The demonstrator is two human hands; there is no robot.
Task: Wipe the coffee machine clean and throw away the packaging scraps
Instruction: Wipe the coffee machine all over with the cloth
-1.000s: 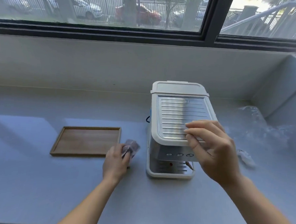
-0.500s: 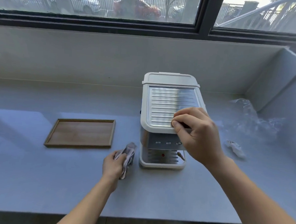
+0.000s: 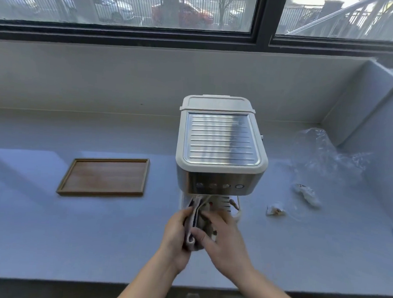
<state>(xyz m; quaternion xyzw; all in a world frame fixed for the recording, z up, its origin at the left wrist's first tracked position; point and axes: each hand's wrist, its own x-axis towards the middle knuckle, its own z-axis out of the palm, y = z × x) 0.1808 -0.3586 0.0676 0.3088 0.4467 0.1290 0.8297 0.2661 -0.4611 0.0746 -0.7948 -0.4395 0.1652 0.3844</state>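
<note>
Right hand (image 3: 224, 243) left machine (image 3: 218, 141) top; both hands' fingers now curl round cloth (image 3: 196, 213) at machine front, left hand (image 3: 177, 236) included (probably refolding for wiping).

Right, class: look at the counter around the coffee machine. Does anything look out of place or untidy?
Yes. Right of the coffee machine, a crumpled clear plastic bag, a near scrap and a far scrap lie loose on the counter. Nothing looks spilled or damaged.
</note>
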